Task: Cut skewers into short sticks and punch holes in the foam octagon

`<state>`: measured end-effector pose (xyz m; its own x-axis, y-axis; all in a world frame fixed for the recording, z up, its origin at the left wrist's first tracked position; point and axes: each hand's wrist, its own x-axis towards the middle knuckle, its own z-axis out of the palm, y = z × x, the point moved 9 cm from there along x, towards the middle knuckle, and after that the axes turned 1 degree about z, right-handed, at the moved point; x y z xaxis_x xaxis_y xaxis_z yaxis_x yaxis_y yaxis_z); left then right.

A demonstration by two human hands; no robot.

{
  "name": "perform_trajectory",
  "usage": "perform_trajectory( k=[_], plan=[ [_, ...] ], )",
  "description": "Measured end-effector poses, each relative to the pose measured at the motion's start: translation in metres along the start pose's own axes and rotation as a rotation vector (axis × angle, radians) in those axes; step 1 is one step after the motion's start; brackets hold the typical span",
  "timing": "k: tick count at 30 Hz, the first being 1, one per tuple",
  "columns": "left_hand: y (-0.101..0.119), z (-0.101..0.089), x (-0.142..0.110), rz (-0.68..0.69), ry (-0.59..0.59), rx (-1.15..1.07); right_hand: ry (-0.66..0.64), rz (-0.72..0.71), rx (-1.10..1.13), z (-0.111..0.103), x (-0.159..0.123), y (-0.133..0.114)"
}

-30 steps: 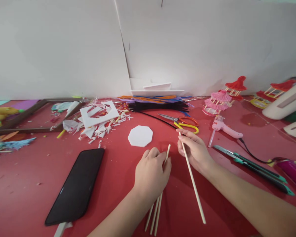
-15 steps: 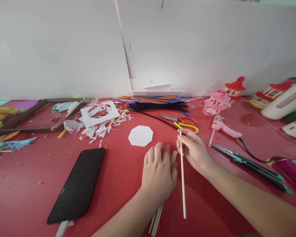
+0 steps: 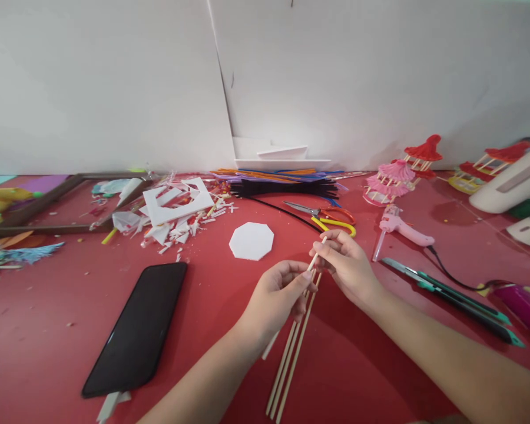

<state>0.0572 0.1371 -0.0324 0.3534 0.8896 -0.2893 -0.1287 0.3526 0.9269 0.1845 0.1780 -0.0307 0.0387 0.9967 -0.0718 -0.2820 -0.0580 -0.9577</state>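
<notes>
Several thin wooden sticks (image 3: 289, 359) lie together as a bundle, slanting from the table's front edge up toward both hands. My left hand (image 3: 277, 297) grips the bundle near its upper end, fingers curled around it. My right hand (image 3: 345, 264) pinches the top of the sticks between thumb and fingertips, just right of my left hand. A white octagonal foam piece (image 3: 251, 241) lies flat on the red table (image 3: 48, 318) beyond my left hand.
A black phone (image 3: 138, 328) lies at the left front. Scissors (image 3: 329, 217), a pink glue gun (image 3: 401, 228) and a green utility knife (image 3: 450, 293) lie to the right. White foam scraps (image 3: 176, 209) and pipe cleaners (image 3: 282, 182) lie further back, with small pagoda models (image 3: 397, 174) at the right.
My right hand has brought its single stick over to the bundle. My left hand lifted off the table and closed around the sticks, now gathered together.
</notes>
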Motion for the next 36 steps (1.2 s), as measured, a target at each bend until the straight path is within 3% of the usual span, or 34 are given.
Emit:
perform_trajectory(
  k=[7, 12, 18, 23, 28, 36],
  plan=[
    [0.013, -0.021, -0.002, 0.056, 0.1, 0.165, 0.029, -0.443, -0.861, -0.009, 0.005, -0.038],
    [0.012, -0.024, -0.001, 0.036, 0.133, -0.077, 0.133, -0.558, -1.171, -0.039, 0.025, -0.044],
    [0.022, -0.055, 0.004, 0.081, 0.312, -0.199, 0.082, -0.56, -1.448, -0.047, 0.042, -0.029],
    [0.037, -0.081, 0.003, 0.162, 0.482, -0.317, 0.123, -0.503, -1.6, -0.051, 0.052, -0.037],
    [0.035, -0.101, 0.002, 0.098, 0.611, -0.278, 0.065, -0.422, -1.729, -0.053, 0.051, -0.036],
    [0.034, -0.111, 0.016, 0.081, 0.542, -0.326, -0.028, -0.371, -1.788, -0.05, 0.048, -0.033]
  ],
)
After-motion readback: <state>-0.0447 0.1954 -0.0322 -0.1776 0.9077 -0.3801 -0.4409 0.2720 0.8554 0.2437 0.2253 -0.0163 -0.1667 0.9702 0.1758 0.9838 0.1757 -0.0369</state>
